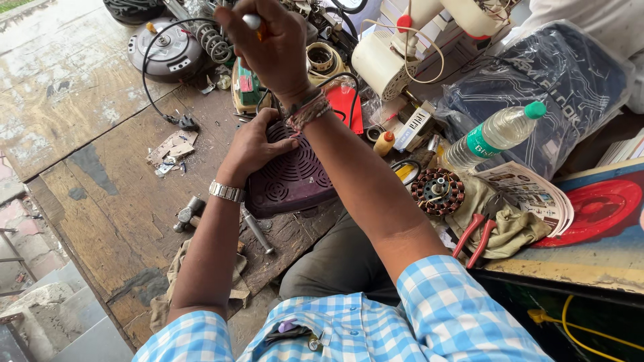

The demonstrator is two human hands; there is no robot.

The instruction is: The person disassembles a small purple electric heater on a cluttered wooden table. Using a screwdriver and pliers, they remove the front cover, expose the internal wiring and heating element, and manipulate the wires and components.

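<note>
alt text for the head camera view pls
A person's left hand steadies a dark purple vented appliance cover on a worn wooden workbench, while the right hand holds a screwdriver raised above it, amid scattered parts.

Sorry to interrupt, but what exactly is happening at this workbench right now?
A person in a blue checked shirt is working at a worn wooden bench. Their left hand presses down on a dark purple vented cover, while the right hand is raised above it, gripping what looks like a screwdriver handle. A hammer, red-handled pliers, a wound motor stator and a water bottle lie around them.
</note>
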